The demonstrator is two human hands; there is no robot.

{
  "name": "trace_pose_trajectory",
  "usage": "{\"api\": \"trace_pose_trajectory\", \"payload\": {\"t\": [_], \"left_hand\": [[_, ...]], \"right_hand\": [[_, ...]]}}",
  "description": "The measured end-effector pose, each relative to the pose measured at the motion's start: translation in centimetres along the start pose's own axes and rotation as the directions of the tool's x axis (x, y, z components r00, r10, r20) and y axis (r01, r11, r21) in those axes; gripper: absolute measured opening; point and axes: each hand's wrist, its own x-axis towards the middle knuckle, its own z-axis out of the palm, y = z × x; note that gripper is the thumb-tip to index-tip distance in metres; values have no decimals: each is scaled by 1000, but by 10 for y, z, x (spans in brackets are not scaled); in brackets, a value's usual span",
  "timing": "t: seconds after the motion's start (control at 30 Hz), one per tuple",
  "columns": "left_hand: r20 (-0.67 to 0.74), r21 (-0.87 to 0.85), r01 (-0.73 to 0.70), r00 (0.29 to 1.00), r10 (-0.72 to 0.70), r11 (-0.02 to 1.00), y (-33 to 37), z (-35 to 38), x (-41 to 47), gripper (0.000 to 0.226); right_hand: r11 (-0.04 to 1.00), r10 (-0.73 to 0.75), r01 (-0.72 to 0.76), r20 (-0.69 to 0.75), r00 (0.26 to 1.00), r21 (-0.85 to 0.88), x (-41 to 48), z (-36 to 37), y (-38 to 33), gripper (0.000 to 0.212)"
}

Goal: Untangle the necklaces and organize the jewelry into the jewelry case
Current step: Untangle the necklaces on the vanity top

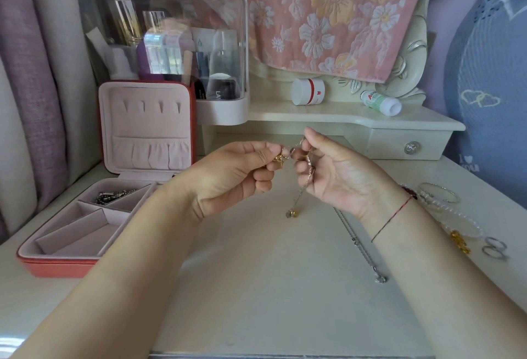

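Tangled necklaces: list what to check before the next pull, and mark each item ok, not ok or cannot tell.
1. Left hand pinches the necklaces at the gold charm: ok.
2. Right hand grips the necklaces: ok.
3. Knot in plain sight: cannot tell, the fingers cover it.
4. Hanging pendant clear of the table: cannot tell.
5. Jewelry case open, with bare compartments: ok.
6. Silver chain on the table separate from the held ones: cannot tell, its upper end runs behind the right wrist.
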Motion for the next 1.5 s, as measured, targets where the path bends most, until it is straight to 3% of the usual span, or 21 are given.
{"api": "trace_pose_trajectory", "payload": {"t": [0.17,0.33,0.4,0.63,0.87,1.0,1.27,1.5], "left_hand": [[161,-56,49,986,-40,997,2,-3,-3,21],[182,-154,49,983,-21,987,4,-8,-1,37],[136,-196,11,991,17,980,6,-10,-1,43],[-245,-287,-154,966,83,946,14,-17,0,36],[-229,-389,-174,969,88,905,16,-24,-2,28],[-186,-424,-232,968,167,875,17,-25,-3,18],[-303,-142,-327,913,273,934,19,-19,-5,36],[-435,178,-315,825,361,932,19,-17,-6,25]], "right_hand": [[1000,-1,2,-10,1000,8,1,-1,-1,26],[999,27,-27,-9,1000,38,-1,-2,-4,38],[997,20,-19,-17,1000,75,-1,-4,-5,40],[987,-39,42,-24,999,153,-1,-10,-10,36],[978,-82,88,-38,996,187,-3,-15,-16,26],[975,-77,87,-57,995,206,-3,-18,-18,22],[984,-82,91,-62,995,156,-1,-20,-18,13],[983,-161,176,-208,965,58,3,-27,-18,13]]}}
